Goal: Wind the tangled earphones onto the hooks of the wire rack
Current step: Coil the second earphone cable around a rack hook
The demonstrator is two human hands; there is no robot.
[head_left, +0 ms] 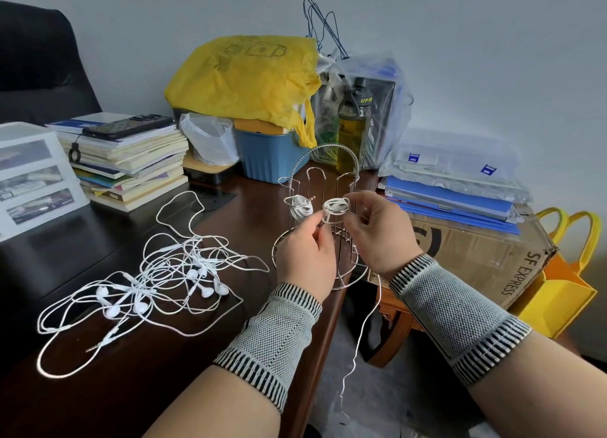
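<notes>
A chrome wire rack (323, 178) stands at the right edge of the dark wooden desk (164, 372). One white earphone coil (300, 206) sits wound on a left hook. A second white coil (335, 205) is on the hook beside it. My right hand (374, 230) pinches this second coil from the right. My left hand (303, 250) pinches its cable just below the hook. The loose end of that white cable (359, 336) hangs down past the desk edge under my right wrist. A tangled heap of white earphones (157, 280) lies on the desk to the left.
Behind the rack stand a blue bin (266, 155), a yellow bag (243, 76) and a bottle (353, 125). A book stack (131, 165) with a phone (128, 127) on top and a white drawer unit (33, 178) are at the left. A cardboard box (476, 250) sits at the right.
</notes>
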